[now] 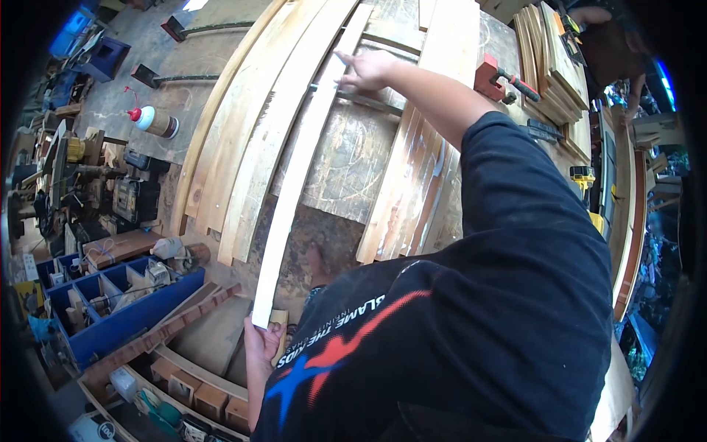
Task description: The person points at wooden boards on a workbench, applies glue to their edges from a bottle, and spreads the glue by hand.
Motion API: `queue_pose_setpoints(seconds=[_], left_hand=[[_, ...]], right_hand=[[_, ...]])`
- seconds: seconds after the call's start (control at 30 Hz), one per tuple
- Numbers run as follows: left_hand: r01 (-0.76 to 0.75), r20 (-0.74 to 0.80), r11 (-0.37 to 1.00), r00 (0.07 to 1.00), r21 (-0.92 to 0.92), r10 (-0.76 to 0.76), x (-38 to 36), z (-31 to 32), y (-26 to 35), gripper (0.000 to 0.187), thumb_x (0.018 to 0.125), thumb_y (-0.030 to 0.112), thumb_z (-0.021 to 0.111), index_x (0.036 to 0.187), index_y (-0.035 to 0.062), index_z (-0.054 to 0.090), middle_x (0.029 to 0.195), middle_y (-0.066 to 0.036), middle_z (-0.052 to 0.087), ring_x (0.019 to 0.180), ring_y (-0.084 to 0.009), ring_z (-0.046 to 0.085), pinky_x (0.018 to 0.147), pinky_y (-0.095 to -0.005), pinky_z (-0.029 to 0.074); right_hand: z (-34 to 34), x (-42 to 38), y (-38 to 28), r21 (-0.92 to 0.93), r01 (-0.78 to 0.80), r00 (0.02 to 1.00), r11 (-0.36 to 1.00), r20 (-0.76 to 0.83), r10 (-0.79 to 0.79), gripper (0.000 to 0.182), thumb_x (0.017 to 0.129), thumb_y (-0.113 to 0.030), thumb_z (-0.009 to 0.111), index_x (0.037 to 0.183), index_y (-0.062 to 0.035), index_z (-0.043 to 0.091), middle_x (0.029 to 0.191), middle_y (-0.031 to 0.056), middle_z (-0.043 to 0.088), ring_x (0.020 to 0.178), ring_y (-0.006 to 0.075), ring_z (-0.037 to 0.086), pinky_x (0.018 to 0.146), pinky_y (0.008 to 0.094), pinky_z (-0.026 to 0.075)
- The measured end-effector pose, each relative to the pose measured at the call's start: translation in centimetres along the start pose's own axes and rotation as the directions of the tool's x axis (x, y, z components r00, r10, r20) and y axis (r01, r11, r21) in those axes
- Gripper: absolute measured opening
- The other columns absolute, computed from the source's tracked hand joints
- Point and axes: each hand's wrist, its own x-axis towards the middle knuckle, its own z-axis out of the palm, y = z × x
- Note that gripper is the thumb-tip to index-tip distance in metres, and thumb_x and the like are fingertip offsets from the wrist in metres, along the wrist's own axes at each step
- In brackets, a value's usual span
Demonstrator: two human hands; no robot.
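A long, narrow wooden strip [298,173] runs from near my body to the far side of the bench, its near part bright with glare. My left hand [265,340] is closed around the strip's near end. Farther up, my right hand [368,70] reaches over the strip with its fingers apart, the fingertips at or just above its surface; contact is unclear. Left of the strip lie several long boards [254,125] side by side. On its right is another group of boards [412,177], some with pale smears on their edges.
A white and red bottle [153,121] lies at the left near bar clamps [199,78]. A red clamp [490,77] sits right of the boards, beside stacked boards [549,66]. A blue divided box [129,313] is lower left. Another person [611,48] is at the upper right.
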Motion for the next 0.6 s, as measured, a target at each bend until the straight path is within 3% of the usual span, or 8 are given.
queue_pose_setpoints(seconds=[0.07,0.13,0.2,0.23,0.3,0.37,0.53,0.6], left_hand=[[0.0,-0.01,1.0,1.0,0.014,0.0,-0.2,-0.2,0.0,0.036,0.104,0.041,0.042,0.108,0.0097,0.059,0.064,-0.004,0.054,0.06,-0.0209,0.058,0.079,-0.0476,0.06],[0.006,-0.01,0.999,1.0,0.034,-0.005,-0.7,0.2,-0.2,0.037,0.104,0.042,0.041,0.108,0.0095,0.059,0.065,-0.004,0.055,0.06,-0.0204,0.058,0.079,-0.048,0.059],[0.003,-0.041,0.999,0.999,0.034,-0.002,-0.1,-0.8,-0.1,0.037,0.105,0.042,0.041,0.107,0.0099,0.06,0.067,-0.004,0.056,0.06,-0.0196,0.058,0.081,-0.0482,0.059],[-0.004,-0.051,1.0,0.999,0.03,0.005,0.1,-0.7,-0.1,0.037,0.105,0.042,0.041,0.107,0.0101,0.06,0.068,-0.004,0.056,0.06,-0.0195,0.058,0.081,-0.0482,0.059],[-0.027,-0.102,0.998,0.994,0.058,0.033,-0.9,1.6,-0.3,0.036,0.105,0.041,0.04,0.109,0.0107,0.059,0.073,-0.004,0.058,0.06,-0.0185,0.058,0.081,-0.0477,0.059],[-0.011,-0.079,0.998,0.997,0.068,0.016,-0.2,0.6,-0.3,0.036,0.104,0.041,0.039,0.11,0.0109,0.059,0.074,-0.004,0.059,0.06,-0.0172,0.057,0.08,-0.0474,0.06],[-0.007,-0.071,0.996,0.997,0.086,0.013,-0.3,0.8,0.1,0.037,0.103,0.041,0.04,0.112,0.0107,0.059,0.073,-0.003,0.058,0.058,-0.0155,0.056,0.08,-0.0467,0.06],[0.039,-0.034,0.998,0.999,0.053,-0.037,0.4,-0.5,0.0,0.038,0.103,0.042,0.04,0.113,0.0105,0.059,0.071,-0.002,0.057,0.058,-0.0157,0.055,0.079,-0.0464,0.06]], right_hand=[[-0.3,1.7,2.2,0.038,-0.204,0.979,0.978,-0.005,0.204,0.098,0.095,-0.076,0.041,0.163,-0.0108,0.015,0.117,0.0205,0.072,0.109,0.0375,0.068,0.093,0.0452,0.054],[-0.9,1.4,1.3,0.037,-0.22,0.969,0.975,-0.109,0.223,0.101,0.096,-0.076,0.039,0.162,-0.003,0.017,0.118,0.0214,0.071,0.111,0.0338,0.068,0.099,0.0457,0.052],[-3.7,-1.3,-1.4,-0.049,-0.036,0.995,0.998,0.093,0.04,0.102,0.094,-0.078,0.039,0.163,-0.0055,0.015,0.12,0.0224,0.07,0.115,0.0343,0.066,0.102,0.0466,0.051],[-3.1,-1.2,-2.0,-0.096,-0.028,0.991,0.995,0.128,0.04,0.102,0.094,-0.078,0.04,0.163,-0.0074,0.013,0.121,0.0224,0.07,0.121,0.034,0.063,0.105,0.0461,0.049],[0.0,0.4,0.8,0.015,-0.112,0.993,0.994,-0.041,0.113,0.101,0.095,-0.076,0.043,0.164,-0.0096,0.012,0.117,0.023,0.071,0.113,0.0389,0.067,0.097,0.046,0.053],[0.3,1.9,2.6,0.088,-0.199,0.976,0.976,-0.068,0.205,0.101,0.095,-0.075,0.043,0.163,-0.0066,0.013,0.118,0.0232,0.07,0.113,0.0394,0.067,0.098,0.0459,0.053],[-2.2,-0.8,-0.5,-0.029,0.047,0.998,0.998,0.03,-0.047,0.1,0.094,-0.075,0.044,0.163,-0.0077,0.017,0.121,0.0223,0.07,0.112,0.0376,0.067,0.097,0.045,0.054],[-1.8,0.0,0.3,0.012,0.012,0.999,1.0,0.039,-0.012,0.097,0.095,-0.074,0.043,0.163,-0.0114,0.016,0.117,0.0223,0.071,0.112,0.0379,0.067,0.096,0.0463,0.054]])
